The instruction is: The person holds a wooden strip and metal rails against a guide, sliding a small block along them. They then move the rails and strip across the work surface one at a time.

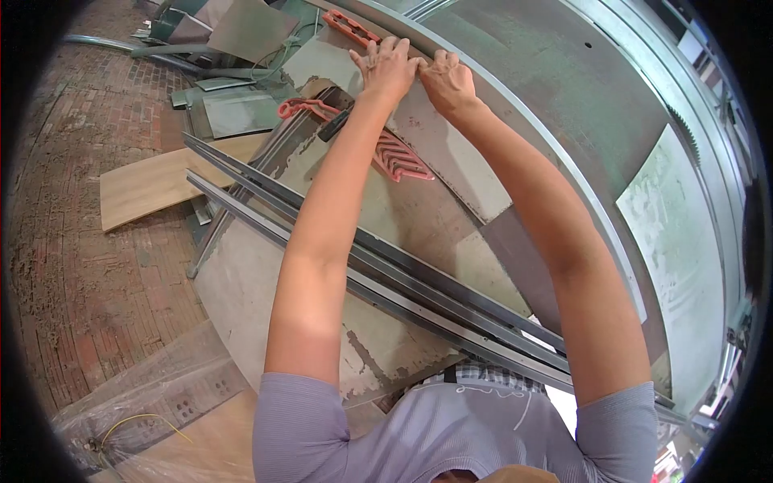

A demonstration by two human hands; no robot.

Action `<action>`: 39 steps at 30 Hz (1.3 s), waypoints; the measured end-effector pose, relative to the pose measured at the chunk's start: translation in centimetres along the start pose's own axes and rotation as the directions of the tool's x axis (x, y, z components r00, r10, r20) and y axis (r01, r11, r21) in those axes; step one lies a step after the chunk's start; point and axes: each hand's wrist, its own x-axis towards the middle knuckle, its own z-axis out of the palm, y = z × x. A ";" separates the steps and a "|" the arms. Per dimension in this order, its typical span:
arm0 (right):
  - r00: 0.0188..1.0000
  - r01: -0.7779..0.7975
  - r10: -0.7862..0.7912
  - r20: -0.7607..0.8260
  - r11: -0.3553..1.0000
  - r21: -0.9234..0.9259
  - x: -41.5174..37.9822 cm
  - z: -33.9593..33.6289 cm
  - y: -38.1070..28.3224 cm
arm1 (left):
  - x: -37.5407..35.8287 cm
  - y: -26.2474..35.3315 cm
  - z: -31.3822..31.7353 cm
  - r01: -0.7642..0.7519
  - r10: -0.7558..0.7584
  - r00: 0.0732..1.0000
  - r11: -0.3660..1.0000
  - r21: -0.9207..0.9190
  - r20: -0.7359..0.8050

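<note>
Both my arms reach to the far edge of the work surface. My left hand (388, 71) lies at the near edge of a long pale grey metal strip (527, 121), its fingers apart and bent at the tips. Close beside it, my right hand (448, 83) has its fingers curled down at the same edge; whatever lies under them is hidden. The two hands touch or nearly touch at the thumbs. An orange-red slotted tool (352, 28) is just beyond my left hand. Partly behind my left forearm lies a red ridged tool (405, 158), near a black-handled object (332, 126).
Dark metal channels (451, 299) cross the worn sheets in front of my body. A wooden board (153, 187) juts out left over the brick floor (76, 266). Metal offcuts (241, 113) pile up at the back left. A large greenish sheet (555, 80) lies beyond the strip.
</note>
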 end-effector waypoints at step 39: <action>0.934 0.185 -0.300 0.194 0.871 0.455 -12.0 -16.8 -2.1 | -10.9 2.2 -6.1 0.391 -0.257 0.731 -0.600 -0.698 0.632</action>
